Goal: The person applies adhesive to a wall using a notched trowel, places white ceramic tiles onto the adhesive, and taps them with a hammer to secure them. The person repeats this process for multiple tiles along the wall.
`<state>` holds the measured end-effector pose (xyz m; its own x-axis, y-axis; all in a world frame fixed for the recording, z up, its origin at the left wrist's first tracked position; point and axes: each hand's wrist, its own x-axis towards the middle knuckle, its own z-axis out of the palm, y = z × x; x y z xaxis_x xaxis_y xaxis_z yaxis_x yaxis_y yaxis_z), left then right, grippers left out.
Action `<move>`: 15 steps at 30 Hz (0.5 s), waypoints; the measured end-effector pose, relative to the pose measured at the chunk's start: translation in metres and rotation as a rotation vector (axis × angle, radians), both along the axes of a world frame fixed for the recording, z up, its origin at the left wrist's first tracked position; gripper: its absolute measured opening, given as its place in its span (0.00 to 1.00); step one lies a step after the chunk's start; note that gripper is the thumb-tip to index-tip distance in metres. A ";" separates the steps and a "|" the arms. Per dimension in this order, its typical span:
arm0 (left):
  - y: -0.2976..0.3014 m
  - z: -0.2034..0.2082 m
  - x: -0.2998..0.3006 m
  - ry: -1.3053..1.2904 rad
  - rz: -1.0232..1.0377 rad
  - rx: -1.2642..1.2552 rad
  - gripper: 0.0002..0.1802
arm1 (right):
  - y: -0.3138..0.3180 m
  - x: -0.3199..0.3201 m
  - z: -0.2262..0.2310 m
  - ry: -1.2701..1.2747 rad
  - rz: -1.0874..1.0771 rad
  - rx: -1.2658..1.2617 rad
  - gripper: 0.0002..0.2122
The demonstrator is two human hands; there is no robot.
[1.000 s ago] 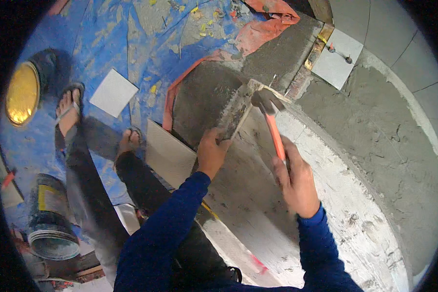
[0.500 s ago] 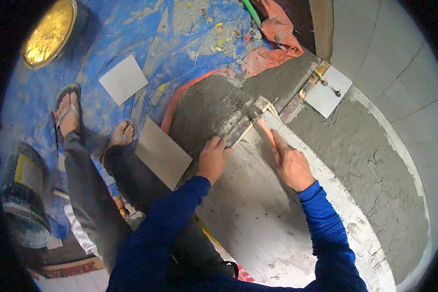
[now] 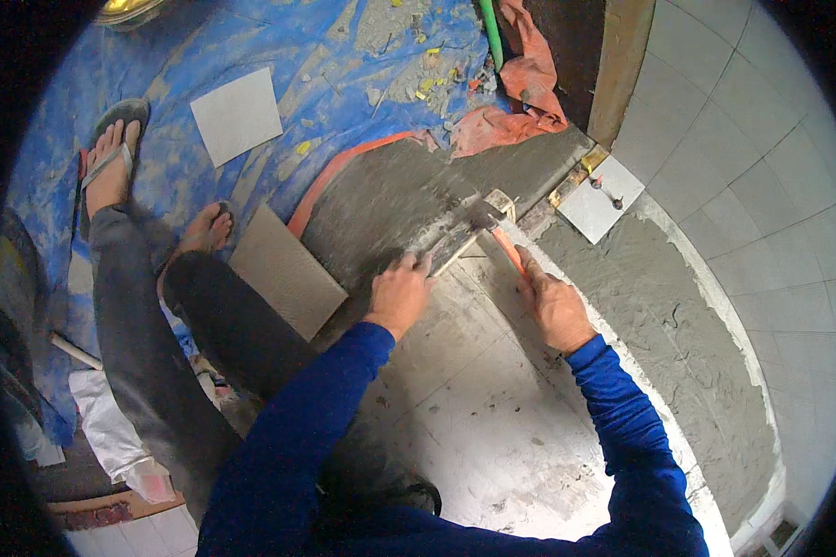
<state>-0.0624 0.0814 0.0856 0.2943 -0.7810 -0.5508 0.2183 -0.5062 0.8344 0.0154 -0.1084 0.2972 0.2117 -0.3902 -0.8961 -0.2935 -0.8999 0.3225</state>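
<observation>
My right hand (image 3: 559,311) is closed round the orange handle of a hammer (image 3: 506,246). The dark hammer head lies at the far end of a narrow, mortar-smeared wooden strip (image 3: 457,249). My left hand (image 3: 401,292) grips the near end of that strip, fingers curled over it. Just beyond the hammer head a small pale block (image 3: 502,202) with a light cord round it sits at the strip's end. Under both hands is a pale, dirty flat surface (image 3: 492,408), and grey mortar (image 3: 381,213) spreads beyond the strip.
To the right, a small white tile (image 3: 599,206) with two dark pegs borders a wet mortar bed (image 3: 664,306) along a tiled wall (image 3: 762,204). Two loose tiles, one white (image 3: 237,116) and one beige (image 3: 288,269), lie left near a blue tarp (image 3: 316,93). My sandalled feet stand there.
The view has shifted, so the yellow-lit round container is mostly out of sight at the upper left. Both hands keep their holds on the hammer and strip.
</observation>
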 end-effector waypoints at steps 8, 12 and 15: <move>-0.003 -0.003 -0.005 -0.092 -0.111 -0.019 0.31 | -0.001 0.013 -0.001 0.062 0.013 0.003 0.30; 0.002 -0.005 -0.004 -0.073 -0.053 -0.043 0.32 | 0.007 0.050 0.005 0.026 -0.234 0.041 0.29; 0.004 -0.003 -0.007 -0.087 -0.025 -0.038 0.31 | 0.020 0.072 0.017 -0.128 -0.226 0.108 0.27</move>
<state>-0.0691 0.0850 0.0822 0.3200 -0.8084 -0.4940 0.1319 -0.4783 0.8682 0.0871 -0.0889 0.3140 0.2437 -0.3445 -0.9066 -0.5230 -0.8339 0.1763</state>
